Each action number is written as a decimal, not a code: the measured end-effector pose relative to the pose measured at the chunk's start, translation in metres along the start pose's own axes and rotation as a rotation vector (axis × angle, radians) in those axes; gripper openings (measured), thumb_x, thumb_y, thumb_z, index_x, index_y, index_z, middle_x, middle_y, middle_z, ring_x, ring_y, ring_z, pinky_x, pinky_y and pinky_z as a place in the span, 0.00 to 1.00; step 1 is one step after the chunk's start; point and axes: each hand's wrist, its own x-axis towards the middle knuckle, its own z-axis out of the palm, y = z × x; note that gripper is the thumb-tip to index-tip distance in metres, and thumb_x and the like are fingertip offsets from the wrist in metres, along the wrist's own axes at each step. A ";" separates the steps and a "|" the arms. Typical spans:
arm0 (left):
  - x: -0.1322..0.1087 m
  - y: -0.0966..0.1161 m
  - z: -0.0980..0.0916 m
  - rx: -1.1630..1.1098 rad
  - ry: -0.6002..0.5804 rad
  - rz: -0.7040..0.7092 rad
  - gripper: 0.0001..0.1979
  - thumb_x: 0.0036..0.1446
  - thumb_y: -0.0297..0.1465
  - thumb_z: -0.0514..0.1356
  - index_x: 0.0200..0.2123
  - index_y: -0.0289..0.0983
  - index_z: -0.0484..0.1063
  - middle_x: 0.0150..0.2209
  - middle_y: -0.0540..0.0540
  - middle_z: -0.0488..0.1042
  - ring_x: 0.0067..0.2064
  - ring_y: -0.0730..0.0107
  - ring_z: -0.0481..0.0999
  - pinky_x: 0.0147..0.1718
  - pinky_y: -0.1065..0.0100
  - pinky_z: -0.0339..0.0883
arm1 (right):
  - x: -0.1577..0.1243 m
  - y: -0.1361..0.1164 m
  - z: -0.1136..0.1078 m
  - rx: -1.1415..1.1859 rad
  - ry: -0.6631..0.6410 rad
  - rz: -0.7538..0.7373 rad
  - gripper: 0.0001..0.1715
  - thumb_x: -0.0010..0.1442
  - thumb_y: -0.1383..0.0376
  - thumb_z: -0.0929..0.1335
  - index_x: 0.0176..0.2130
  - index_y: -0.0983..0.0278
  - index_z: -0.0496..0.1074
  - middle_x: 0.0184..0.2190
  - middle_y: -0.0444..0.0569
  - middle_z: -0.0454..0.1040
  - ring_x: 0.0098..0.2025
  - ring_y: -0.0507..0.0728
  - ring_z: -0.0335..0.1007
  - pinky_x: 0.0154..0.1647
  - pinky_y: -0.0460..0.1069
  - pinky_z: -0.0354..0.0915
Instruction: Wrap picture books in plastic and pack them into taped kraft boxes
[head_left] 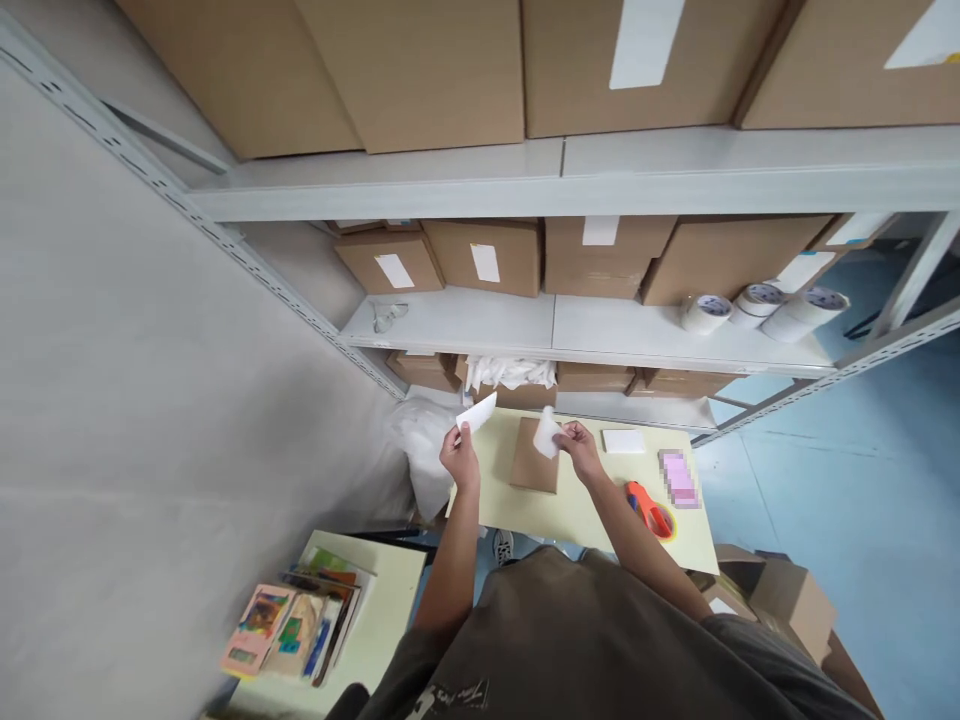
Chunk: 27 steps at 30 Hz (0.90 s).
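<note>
My left hand point(460, 455) pinches a white label point(477, 412) by its lower end, above the left side of the pale yellow table point(585, 510). Between the fingers of my right hand point(577, 447) is a thin, curled, whitish sheet that looks like backing paper point(547, 434). Below and between my hands, a closed flat cardboard box point(534, 470) lies on the table, its upper right partly covered by the curled sheet. To the right of my right hand lies a stack of white labels point(623, 441). A red tape dispenser point(649, 511) lies near my right forearm.
A pink item point(679, 478), blurred out, lies at the table's right. Shelves ahead hold cardboard boxes point(480, 258) and tape rolls point(802, 312). A plastic bag point(427, 450) stands left of the table. Books point(300, 625) lie on a side table; open boxes point(787, 600) stand lower right.
</note>
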 end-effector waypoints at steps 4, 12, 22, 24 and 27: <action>0.012 -0.004 -0.029 0.070 -0.027 0.020 0.19 0.58 0.48 0.69 0.46 0.41 0.82 0.53 0.39 0.81 0.59 0.51 0.76 0.53 0.63 0.72 | 0.038 0.024 0.070 0.009 0.025 0.079 0.23 0.39 0.56 0.81 0.34 0.59 0.75 0.32 0.44 0.79 0.36 0.57 0.75 0.40 0.54 0.73; 0.064 -0.021 -0.092 0.046 -0.118 0.145 0.13 0.59 0.44 0.70 0.40 0.43 0.83 0.42 0.41 0.82 0.45 0.56 0.79 0.44 0.63 0.72 | 0.144 0.063 0.203 -0.101 0.044 0.200 0.23 0.37 0.56 0.81 0.29 0.59 0.71 0.25 0.43 0.74 0.34 0.59 0.75 0.38 0.54 0.73; 0.100 -0.037 -0.131 0.280 -0.152 0.430 0.12 0.68 0.41 0.62 0.45 0.40 0.81 0.44 0.41 0.82 0.45 0.61 0.81 0.43 0.62 0.76 | 0.151 0.089 0.229 -0.150 0.154 0.203 0.23 0.47 0.50 0.78 0.38 0.58 0.73 0.37 0.49 0.81 0.40 0.60 0.78 0.45 0.54 0.70; 0.103 -0.045 -0.127 0.313 -0.208 0.497 0.11 0.68 0.39 0.62 0.46 0.40 0.81 0.45 0.39 0.82 0.47 0.59 0.81 0.45 0.60 0.77 | 0.110 0.100 0.210 -0.154 0.039 0.200 0.24 0.49 0.47 0.78 0.35 0.60 0.74 0.37 0.51 0.82 0.41 0.61 0.79 0.44 0.52 0.70; 0.100 -0.059 -0.116 0.365 -0.368 0.583 0.10 0.66 0.36 0.64 0.49 0.41 0.80 0.47 0.39 0.81 0.51 0.57 0.80 0.50 0.57 0.77 | 0.040 0.109 0.183 -0.162 -0.145 0.326 0.31 0.54 0.37 0.75 0.30 0.62 0.75 0.34 0.55 0.82 0.42 0.61 0.79 0.41 0.51 0.69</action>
